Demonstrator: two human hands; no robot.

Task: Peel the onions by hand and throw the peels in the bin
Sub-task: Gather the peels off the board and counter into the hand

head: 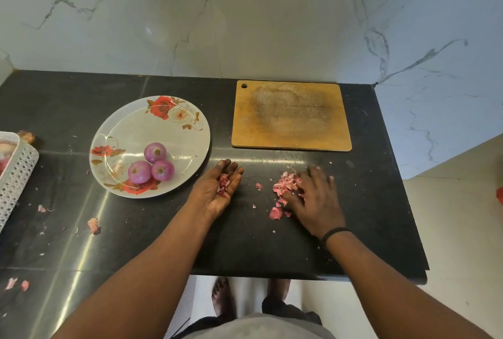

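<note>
Onion peels (223, 183) lie in the cupped, upturned palm of the left hand (219, 189) at the frame's centre, fingers half curled around them. Right of it, the right hand (313, 199) is spread palm-down on the black tabletop (245, 243), fingers against a loose pile of peels (285, 184). Three peeled onions (153, 165) sit on a flowered plate (168, 126) at centre left. A wooden cutting board (291, 115) lies above the right hand, and a white basket (16, 172) is at the left edge.
</note>
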